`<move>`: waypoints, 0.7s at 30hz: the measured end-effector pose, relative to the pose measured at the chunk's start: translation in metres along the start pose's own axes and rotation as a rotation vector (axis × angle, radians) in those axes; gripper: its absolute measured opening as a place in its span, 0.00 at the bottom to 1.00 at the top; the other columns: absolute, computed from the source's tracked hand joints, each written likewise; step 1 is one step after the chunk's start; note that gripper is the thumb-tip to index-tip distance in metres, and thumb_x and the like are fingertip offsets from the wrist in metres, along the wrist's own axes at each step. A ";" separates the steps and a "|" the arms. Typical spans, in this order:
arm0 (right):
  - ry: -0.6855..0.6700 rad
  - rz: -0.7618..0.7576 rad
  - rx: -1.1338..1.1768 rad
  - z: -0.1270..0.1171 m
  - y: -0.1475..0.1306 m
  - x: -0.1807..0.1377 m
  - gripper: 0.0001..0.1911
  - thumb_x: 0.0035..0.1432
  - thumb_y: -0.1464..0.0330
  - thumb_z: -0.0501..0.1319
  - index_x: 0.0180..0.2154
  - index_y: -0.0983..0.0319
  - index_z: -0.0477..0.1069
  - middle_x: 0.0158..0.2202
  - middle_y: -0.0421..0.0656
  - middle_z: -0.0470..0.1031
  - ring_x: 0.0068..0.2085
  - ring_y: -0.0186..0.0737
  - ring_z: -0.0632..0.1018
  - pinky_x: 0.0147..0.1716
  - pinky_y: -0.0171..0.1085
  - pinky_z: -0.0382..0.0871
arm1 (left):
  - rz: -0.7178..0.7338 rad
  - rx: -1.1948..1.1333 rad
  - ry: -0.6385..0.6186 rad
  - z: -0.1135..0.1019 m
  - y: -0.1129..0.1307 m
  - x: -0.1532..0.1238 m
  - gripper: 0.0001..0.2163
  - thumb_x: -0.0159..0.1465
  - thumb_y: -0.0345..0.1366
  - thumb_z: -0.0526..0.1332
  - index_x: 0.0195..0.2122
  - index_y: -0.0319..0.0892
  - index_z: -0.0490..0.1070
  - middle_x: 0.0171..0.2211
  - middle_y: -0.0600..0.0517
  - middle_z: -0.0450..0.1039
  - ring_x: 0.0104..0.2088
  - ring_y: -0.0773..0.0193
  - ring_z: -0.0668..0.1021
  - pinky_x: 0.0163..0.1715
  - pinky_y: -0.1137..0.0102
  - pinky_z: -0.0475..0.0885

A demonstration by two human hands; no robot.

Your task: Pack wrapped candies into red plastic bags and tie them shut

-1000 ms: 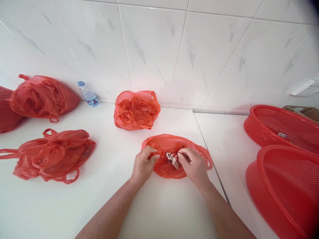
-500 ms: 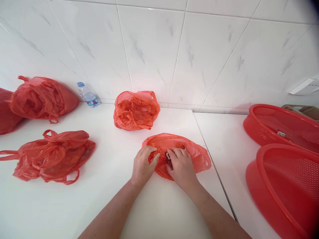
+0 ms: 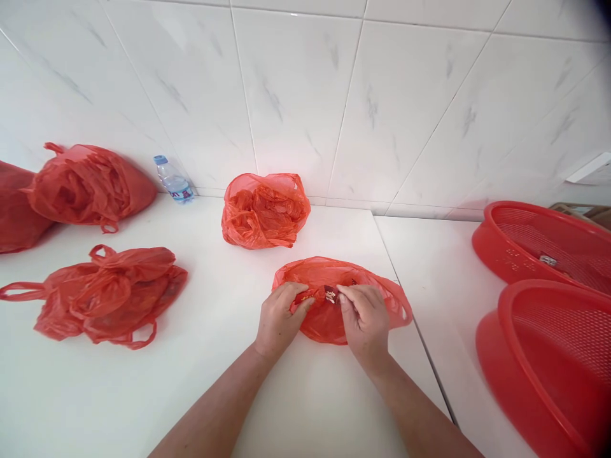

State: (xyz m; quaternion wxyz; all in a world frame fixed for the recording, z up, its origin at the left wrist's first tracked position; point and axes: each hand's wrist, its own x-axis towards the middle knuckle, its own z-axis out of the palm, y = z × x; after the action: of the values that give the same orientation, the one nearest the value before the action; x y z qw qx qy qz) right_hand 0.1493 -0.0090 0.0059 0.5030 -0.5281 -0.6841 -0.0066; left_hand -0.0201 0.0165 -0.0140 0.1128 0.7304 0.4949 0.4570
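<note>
My right hand (image 3: 368, 318) pinches a small dark red wrapped packet (image 3: 331, 294) with white print, its thumb and fingertips on the packet's right end. My left hand (image 3: 281, 318) is closed on a small red packet (image 3: 304, 297) with yellow marks, mostly hidden by the fingers. Both hands are over an opened red plastic bag (image 3: 324, 327) lying flat on the white table. Another dark printed piece shows faintly in the bag beyond the right hand.
A crumpled red bag (image 3: 265, 213) sits by the tiled wall. More red bags (image 3: 109, 296) lie at the left, near a water bottle (image 3: 174, 181). Two red perforated baskets (image 3: 496, 324) stand at the right, the rear one holding a small packet (image 3: 548, 260).
My right hand has drawn back slightly to the right, its fingers now pinching the dark red packet, which is raised and more visible. My left hand has closed its fingertips. The view has shifted slightly.
</note>
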 end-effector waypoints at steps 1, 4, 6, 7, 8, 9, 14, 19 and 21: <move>-0.002 0.050 0.035 -0.001 0.001 0.000 0.08 0.60 0.72 0.55 0.39 0.59 0.71 0.32 0.42 0.74 0.36 0.39 0.74 0.37 0.41 0.69 | 0.009 -0.002 0.003 0.000 -0.001 0.000 0.06 0.60 0.35 0.61 0.39 0.45 0.70 0.34 0.52 0.76 0.35 0.64 0.78 0.35 0.70 0.74; -0.003 0.234 0.096 -0.001 0.004 0.001 0.07 0.61 0.68 0.53 0.37 0.59 0.69 0.31 0.41 0.74 0.31 0.37 0.74 0.30 0.38 0.70 | 0.019 -0.006 -0.013 0.001 -0.001 -0.001 0.06 0.60 0.36 0.61 0.38 0.45 0.70 0.33 0.52 0.76 0.34 0.64 0.77 0.34 0.70 0.74; 0.013 0.310 0.100 -0.002 0.006 0.002 0.08 0.61 0.66 0.52 0.35 0.60 0.68 0.30 0.40 0.73 0.29 0.36 0.74 0.27 0.36 0.69 | 0.027 0.003 -0.027 0.002 -0.001 -0.001 0.05 0.60 0.36 0.60 0.38 0.45 0.70 0.34 0.52 0.76 0.34 0.64 0.77 0.34 0.69 0.74; 0.021 0.329 0.095 -0.002 0.006 0.003 0.08 0.61 0.65 0.52 0.34 0.60 0.67 0.30 0.40 0.73 0.30 0.36 0.74 0.27 0.36 0.69 | 0.037 0.012 -0.031 0.002 -0.001 -0.002 0.05 0.61 0.35 0.60 0.38 0.45 0.70 0.34 0.52 0.76 0.35 0.63 0.77 0.35 0.69 0.74; 0.031 0.343 0.092 -0.003 0.007 0.004 0.08 0.61 0.65 0.52 0.34 0.60 0.67 0.30 0.40 0.73 0.30 0.36 0.74 0.28 0.35 0.68 | 0.052 0.022 -0.034 0.002 0.000 -0.002 0.06 0.61 0.35 0.60 0.39 0.45 0.70 0.35 0.52 0.76 0.36 0.63 0.77 0.36 0.68 0.74; 0.043 0.364 0.090 -0.003 0.007 0.005 0.08 0.61 0.65 0.52 0.34 0.60 0.67 0.30 0.40 0.73 0.30 0.36 0.74 0.28 0.35 0.68 | 0.072 0.031 -0.036 0.003 0.000 -0.002 0.06 0.61 0.34 0.60 0.40 0.45 0.70 0.35 0.52 0.76 0.37 0.63 0.77 0.37 0.68 0.74; 0.061 0.479 0.118 -0.007 0.009 0.009 0.09 0.62 0.64 0.51 0.35 0.60 0.66 0.32 0.40 0.73 0.31 0.36 0.73 0.29 0.35 0.68 | 0.136 0.012 -0.060 0.003 0.005 -0.001 0.11 0.61 0.30 0.58 0.46 0.45 0.68 0.41 0.50 0.75 0.42 0.62 0.76 0.39 0.68 0.74; 0.000 0.472 0.100 -0.003 0.009 0.008 0.09 0.61 0.64 0.52 0.35 0.60 0.67 0.33 0.41 0.74 0.32 0.37 0.74 0.31 0.37 0.68 | 0.044 -0.141 -0.111 0.001 0.014 -0.003 0.12 0.60 0.31 0.58 0.46 0.45 0.69 0.40 0.50 0.75 0.40 0.63 0.77 0.40 0.68 0.74; -0.015 0.413 0.089 0.000 0.007 0.006 0.08 0.61 0.64 0.52 0.35 0.60 0.67 0.33 0.41 0.74 0.33 0.38 0.74 0.33 0.37 0.69 | -0.111 -0.242 -0.172 0.001 0.019 -0.006 0.11 0.59 0.32 0.59 0.44 0.45 0.70 0.40 0.51 0.76 0.40 0.63 0.77 0.39 0.68 0.75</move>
State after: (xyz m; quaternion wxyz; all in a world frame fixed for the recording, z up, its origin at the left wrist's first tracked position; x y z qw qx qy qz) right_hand 0.1553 -0.0018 0.0063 0.5113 -0.6345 -0.5646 0.1311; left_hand -0.0081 0.0031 -0.0062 0.2671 0.7195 0.4641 0.4423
